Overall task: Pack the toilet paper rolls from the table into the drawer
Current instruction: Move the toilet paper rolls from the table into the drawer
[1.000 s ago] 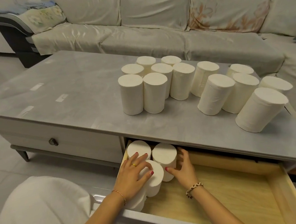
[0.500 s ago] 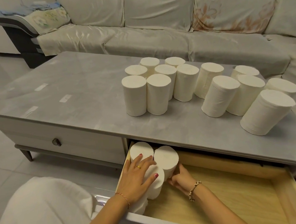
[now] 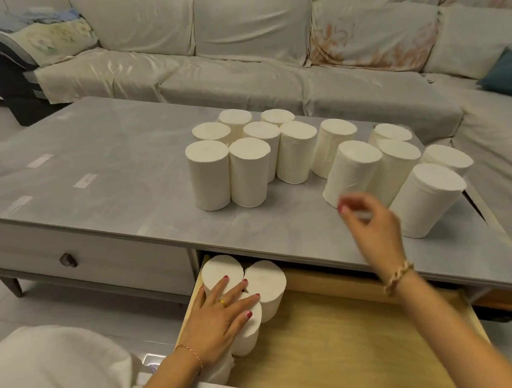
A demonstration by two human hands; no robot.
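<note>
head view, thirteen table rolls [image 3: 250,172], left fingers [image 3: 226,293] spread on drawer rolls [image 3: 266,282], right fingers [image 3: 348,208] apart

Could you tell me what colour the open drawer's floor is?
Pale yellowish wood grain, head view.

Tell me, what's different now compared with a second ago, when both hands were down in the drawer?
The right hand has let go of the rolls in the drawer and risen over the table, reaching empty toward the nearest roll there. The left hand stays flat on the packed rolls in the drawer's left corner. The table's rolls stand untouched; the count in the drawer looks unchanged.
</note>
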